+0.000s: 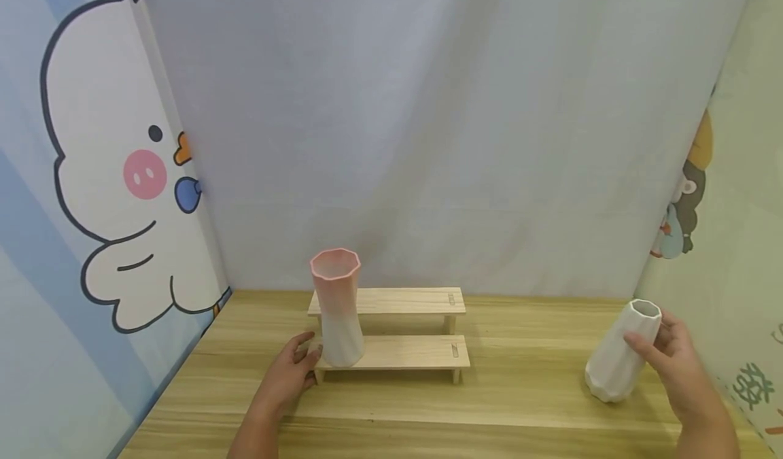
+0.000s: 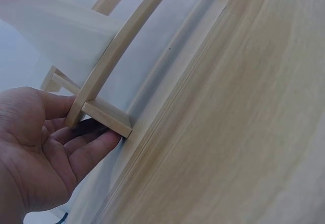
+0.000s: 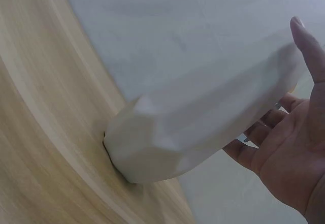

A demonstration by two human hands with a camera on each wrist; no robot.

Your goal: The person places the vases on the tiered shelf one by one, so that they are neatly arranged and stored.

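My left hand (image 1: 286, 376) grips the left end of the lower step of a small two-step wooden stand (image 1: 410, 352). In the left wrist view, the thumb is at the board (image 2: 109, 64) and fingers reach under it beside the leg. A tall faceted vase (image 1: 339, 309), pink at the rim and fading to white, stands upright on that step at its left end. Off to the right, my right hand (image 1: 675, 357) holds a white faceted vase (image 1: 618, 357) near its mouth. This vase leans, its base low at the wooden tabletop; whether it touches is unclear.
The stand's upper step (image 1: 404, 301) lies behind the lower one. A pale curtain (image 1: 391, 132) hangs along the tabletop's back edge. Printed cloths with a cartoon duck (image 1: 110, 173) on the left and small figures (image 1: 679, 207) on the right close off the sides.
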